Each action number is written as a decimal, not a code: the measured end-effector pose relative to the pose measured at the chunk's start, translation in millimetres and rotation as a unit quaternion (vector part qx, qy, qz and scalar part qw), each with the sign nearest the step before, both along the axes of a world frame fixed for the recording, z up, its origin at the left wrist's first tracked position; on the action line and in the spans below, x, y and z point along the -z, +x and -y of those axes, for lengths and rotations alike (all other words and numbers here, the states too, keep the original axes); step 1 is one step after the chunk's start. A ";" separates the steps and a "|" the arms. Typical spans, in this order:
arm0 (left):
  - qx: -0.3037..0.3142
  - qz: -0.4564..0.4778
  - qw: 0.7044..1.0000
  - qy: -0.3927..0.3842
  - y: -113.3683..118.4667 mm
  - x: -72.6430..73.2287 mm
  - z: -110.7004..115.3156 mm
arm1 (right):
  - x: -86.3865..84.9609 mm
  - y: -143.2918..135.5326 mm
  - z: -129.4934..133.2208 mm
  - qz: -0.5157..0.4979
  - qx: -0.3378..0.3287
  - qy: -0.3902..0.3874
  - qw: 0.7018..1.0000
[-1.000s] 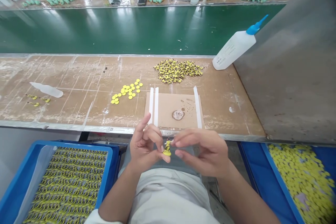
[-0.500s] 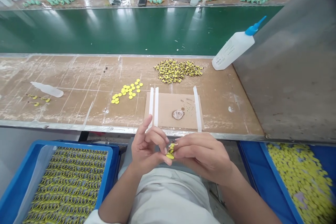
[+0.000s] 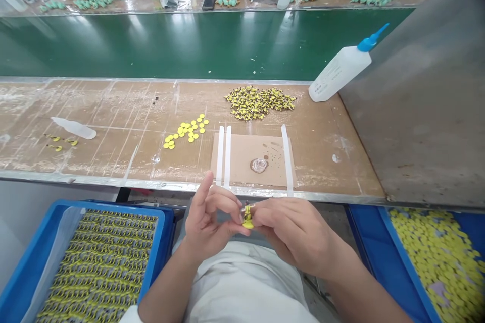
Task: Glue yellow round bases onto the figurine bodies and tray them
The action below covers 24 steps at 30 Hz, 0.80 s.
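Note:
A small yellow and black figure (image 3: 247, 212) on a yellow disc (image 3: 248, 224) is held upright between both hands, over my lap. Thumb and fingertips of my left hand (image 3: 212, 217) pinch it from the left, the index finger sticking up. From the right, the fingertips of my right hand (image 3: 295, 227) grip it. Behind them lies a cardboard sheet (image 3: 242, 171) with white tape strips and a blob of clear glue (image 3: 259, 164). Beyond are a pile of yellow and black figures (image 3: 253, 103) and loose yellow discs (image 3: 185, 130).
A white bottle (image 3: 339, 73) leans against a metal panel (image 3: 424, 91) at right. Blue trays (image 3: 161, 242) (image 3: 405, 257) flank my lap. A second bottle (image 3: 76, 127) lies at left. A green belt (image 3: 159, 45) crosses behind; people work beyond it.
The held figure now stands more upright on its disc, and my right hand's fingers have curled further around it. The whole view has shifted slightly.

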<state>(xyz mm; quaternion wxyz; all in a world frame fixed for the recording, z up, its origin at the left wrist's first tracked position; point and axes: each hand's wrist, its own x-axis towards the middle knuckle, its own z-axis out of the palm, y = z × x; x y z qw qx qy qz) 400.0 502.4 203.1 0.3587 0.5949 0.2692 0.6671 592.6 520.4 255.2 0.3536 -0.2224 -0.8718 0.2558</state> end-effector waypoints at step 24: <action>0.001 0.031 0.999 -0.033 -2.3 11.0 -0.3 | 15.4 -2.5 7.3 -0.188 0.092 -0.300 0.930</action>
